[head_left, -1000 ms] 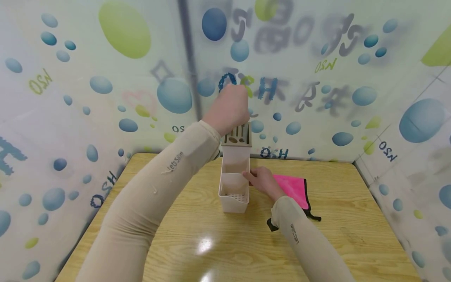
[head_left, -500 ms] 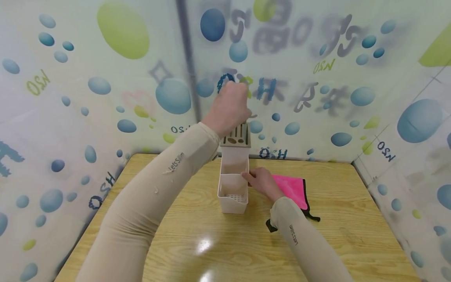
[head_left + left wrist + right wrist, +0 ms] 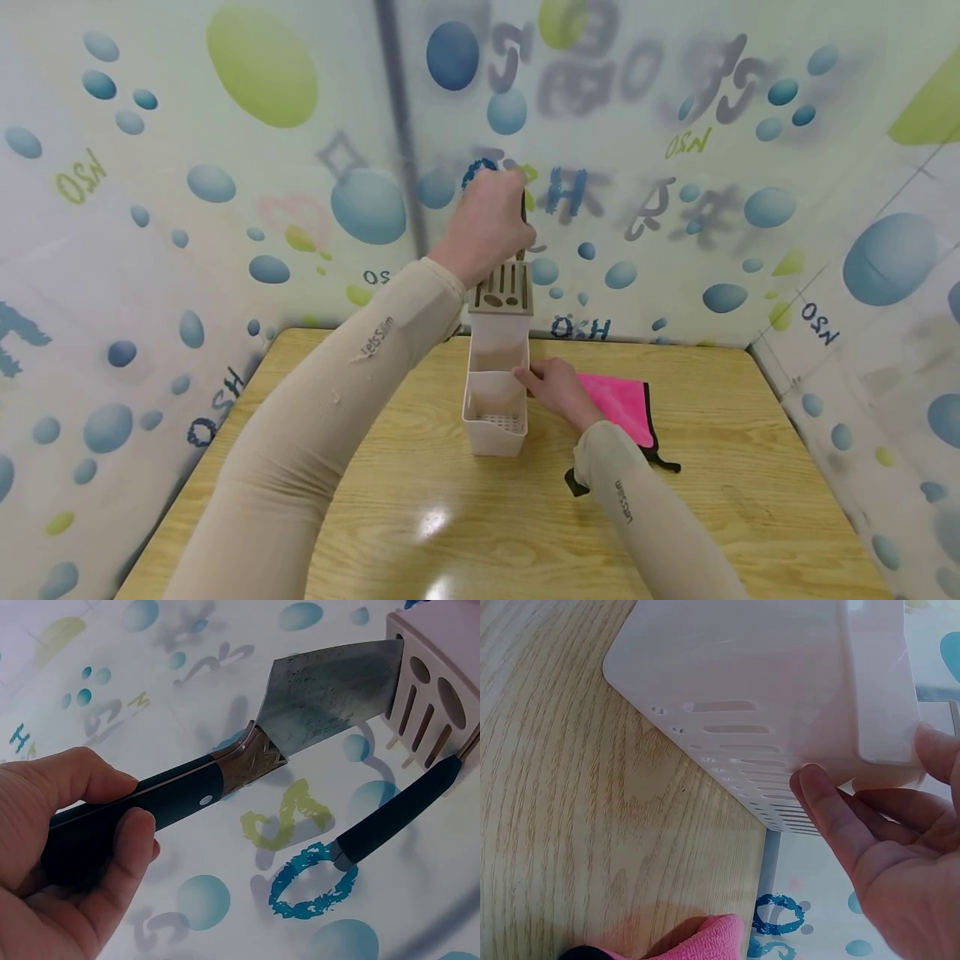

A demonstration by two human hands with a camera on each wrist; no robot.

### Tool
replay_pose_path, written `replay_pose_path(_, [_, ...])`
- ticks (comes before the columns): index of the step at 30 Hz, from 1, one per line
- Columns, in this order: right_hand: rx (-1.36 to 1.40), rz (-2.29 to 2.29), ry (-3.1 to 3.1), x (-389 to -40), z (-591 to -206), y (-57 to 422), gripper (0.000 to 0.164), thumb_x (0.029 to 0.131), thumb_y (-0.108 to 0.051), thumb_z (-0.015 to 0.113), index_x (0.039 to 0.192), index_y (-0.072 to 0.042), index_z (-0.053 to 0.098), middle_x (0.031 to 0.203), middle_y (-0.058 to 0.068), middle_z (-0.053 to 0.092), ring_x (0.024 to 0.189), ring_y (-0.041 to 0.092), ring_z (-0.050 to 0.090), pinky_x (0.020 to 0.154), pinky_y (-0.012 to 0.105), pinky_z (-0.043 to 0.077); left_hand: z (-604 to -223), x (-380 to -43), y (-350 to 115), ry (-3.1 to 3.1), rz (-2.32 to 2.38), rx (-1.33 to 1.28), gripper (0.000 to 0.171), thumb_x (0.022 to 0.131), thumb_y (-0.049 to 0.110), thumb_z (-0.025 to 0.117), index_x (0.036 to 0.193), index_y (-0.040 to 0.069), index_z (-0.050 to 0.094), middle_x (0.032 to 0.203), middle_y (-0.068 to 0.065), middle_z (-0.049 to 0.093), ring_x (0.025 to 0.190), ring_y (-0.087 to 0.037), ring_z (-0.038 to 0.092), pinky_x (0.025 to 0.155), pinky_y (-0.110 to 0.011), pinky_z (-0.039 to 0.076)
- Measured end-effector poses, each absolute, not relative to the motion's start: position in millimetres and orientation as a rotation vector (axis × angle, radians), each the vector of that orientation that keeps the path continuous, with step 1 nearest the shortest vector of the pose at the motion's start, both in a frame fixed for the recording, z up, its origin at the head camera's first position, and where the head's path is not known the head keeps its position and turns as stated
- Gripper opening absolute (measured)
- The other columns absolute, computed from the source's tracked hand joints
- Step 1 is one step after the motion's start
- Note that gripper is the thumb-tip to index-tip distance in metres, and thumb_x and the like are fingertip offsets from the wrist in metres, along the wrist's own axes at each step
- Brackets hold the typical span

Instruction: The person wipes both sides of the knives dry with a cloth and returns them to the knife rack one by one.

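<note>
A cleaver (image 3: 330, 690) with a dark handle is gripped between the thumb and fingers of my left hand (image 3: 487, 225), above the back of the holder. In the left wrist view its blade end meets a slot in the grey-brown top of a white plastic knife holder (image 3: 497, 440). A second, black-handled knife (image 3: 397, 814) stands in another slot beside it. My right hand (image 3: 558, 390) pinches the holder's right wall, thumb over the rim and fingers along the outside. Drain slots run along the holder's base in the right wrist view.
A pink cloth (image 3: 621, 404) with black edging lies on the wooden table (image 3: 420, 542), right of the holder and partly behind the right forearm. The holder's open front compartments (image 3: 480, 387) face me. Patterned walls (image 3: 637, 100) enclose the table at the back and sides.
My left hand has risen slightly at the back of the holder, and more of the slotted top shows beneath it. My right hand keeps its place on the holder.
</note>
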State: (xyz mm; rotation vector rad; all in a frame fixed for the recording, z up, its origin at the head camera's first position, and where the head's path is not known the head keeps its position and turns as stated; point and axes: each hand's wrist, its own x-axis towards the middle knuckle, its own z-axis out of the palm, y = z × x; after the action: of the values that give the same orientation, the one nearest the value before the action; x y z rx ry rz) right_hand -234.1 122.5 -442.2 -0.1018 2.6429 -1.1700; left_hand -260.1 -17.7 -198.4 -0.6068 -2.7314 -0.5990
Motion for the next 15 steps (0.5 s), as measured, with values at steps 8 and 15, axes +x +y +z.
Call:
replay_pose_path(8, [-0.121, -1.178, 2.654, -234.7, -444.2, 122.8, 0.04, 0.097, -0.043, 0.056, 0.113, -0.01, 0.072, 0.108, 0.009, 0.071, 0.089, 0.02, 0.068, 0.081, 0.04, 0.055, -204.2, -268.4, -21.2, -2.697, -0.628, -0.599, 0.019, 0.085, 0.007, 0.063, 0.103, 0.007, 0.057, 0.09, -0.005, 0.06, 0.081, -0.02, 0.052, 0.066, -0.028, 0.048])
replay_pose_path(15, [-0.119, -1.172, 2.64, -235.5, -445.6, 123.0, 0.042, 0.097, -0.043, 0.055, 0.117, -0.009, 0.07, 0.109, 0.009, 0.07, 0.093, 0.021, 0.068, 0.084, 0.041, 0.054, -211.4, -276.4, -23.3, -2.681, -0.63, -0.589, 0.027, 0.086, 0.013, 0.065, 0.109, 0.006, 0.054, 0.093, -0.008, 0.062, 0.086, -0.021, 0.054, 0.067, -0.027, 0.051])
